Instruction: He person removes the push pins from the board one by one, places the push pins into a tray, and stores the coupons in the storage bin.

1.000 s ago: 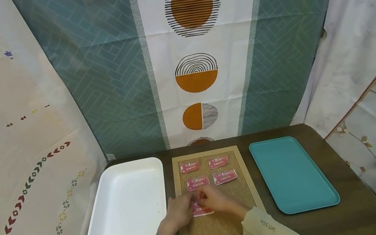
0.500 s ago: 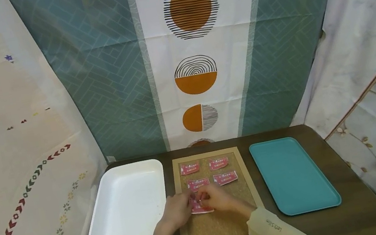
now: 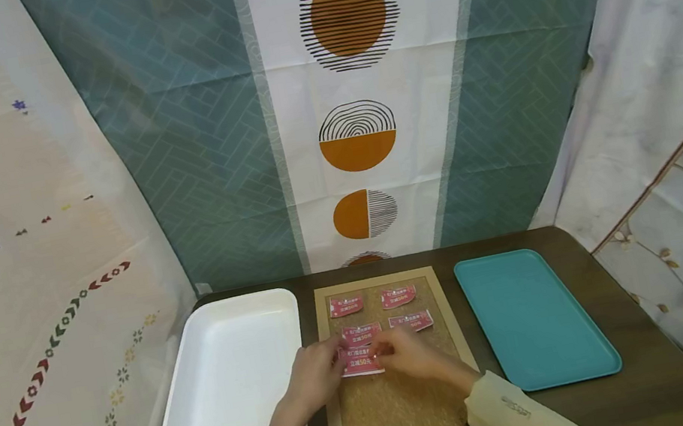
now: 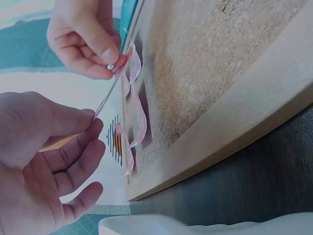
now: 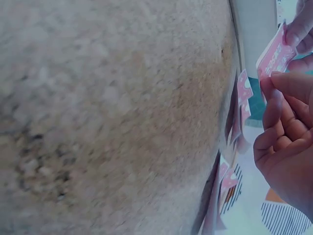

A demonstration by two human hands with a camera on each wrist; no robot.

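Observation:
A pink paper coupon (image 3: 361, 363) with white print is held up off the cork board (image 3: 406, 422). My left hand (image 3: 311, 378) pinches its left edge between thumb and forefinger; the other fingers are loosely bent in the left wrist view. At its right edge, my right hand (image 3: 413, 354) pinches the paper with thumb and fingertips. A small shiny pin head (image 4: 110, 66) shows at the right fingertips in the left wrist view. Several similar coupons stay on the board beyond, among them a far left coupon (image 3: 346, 305) and a far right coupon (image 3: 399, 296).
To the left stands a white tray (image 3: 230, 400), its right rim close to my left forearm. A teal tray (image 3: 538, 315) lies on the right side of the dark table (image 3: 647, 388). Patterned cloths (image 3: 214, 113) hang behind and at both sides.
Both hands have drawn slightly apart and lifted the coupon. Its printed face shows more fully, and it now stands nearer the coupon behind it in the head view.

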